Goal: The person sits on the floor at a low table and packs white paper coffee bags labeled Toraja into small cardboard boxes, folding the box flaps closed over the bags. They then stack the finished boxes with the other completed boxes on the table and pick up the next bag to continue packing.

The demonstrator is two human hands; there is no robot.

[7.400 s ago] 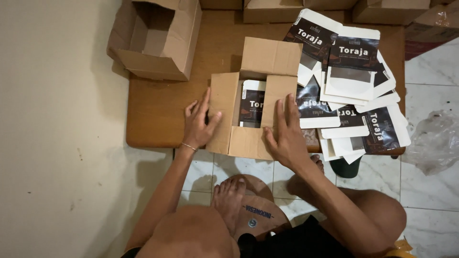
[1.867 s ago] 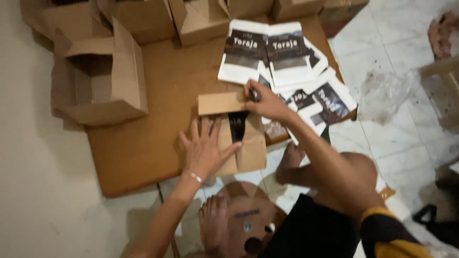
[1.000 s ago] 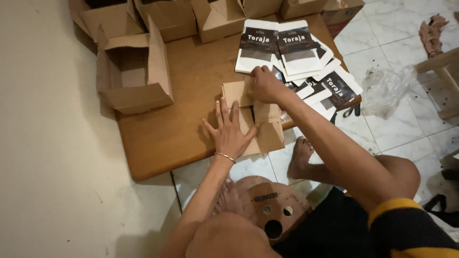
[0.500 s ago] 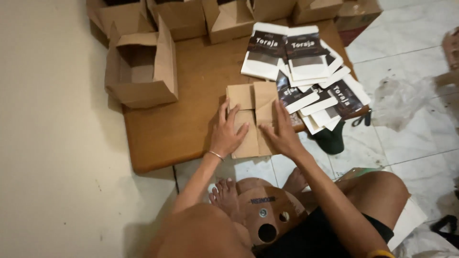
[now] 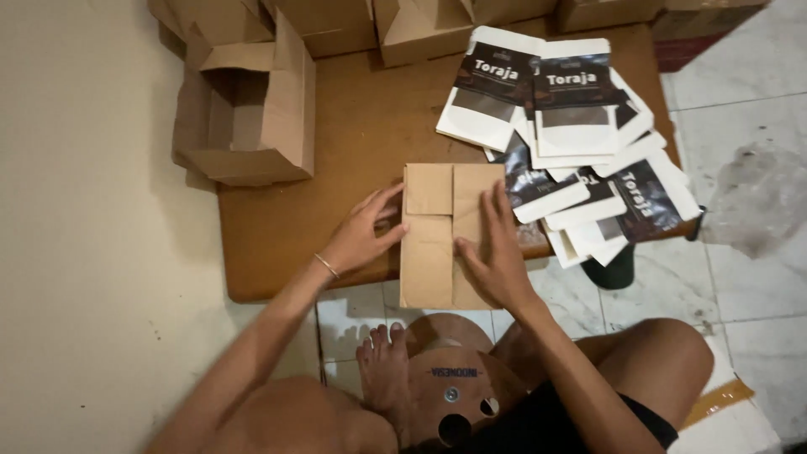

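Note:
A small brown cardboard box (image 5: 437,240) lies with its flaps folded shut at the front edge of a low wooden table (image 5: 361,151). My left hand (image 5: 363,231) rests flat against the box's left side, fingers spread. My right hand (image 5: 494,252) presses flat on the closed flaps at the box's right half. Neither hand grips anything. A pile of white and black flat pouches (image 5: 572,143) lies just right of the box, touching its right edge.
An open empty cardboard box (image 5: 248,118) lies at the table's left. More open boxes (image 5: 420,25) line the far edge. A crumpled clear plastic bag (image 5: 756,202) lies on the tiled floor at right. My legs and foot are below the table edge.
The box's flaps, open with a pouch showing inside earlier, are now folded shut. Both hands have moved onto the closed box, and the view has shifted.

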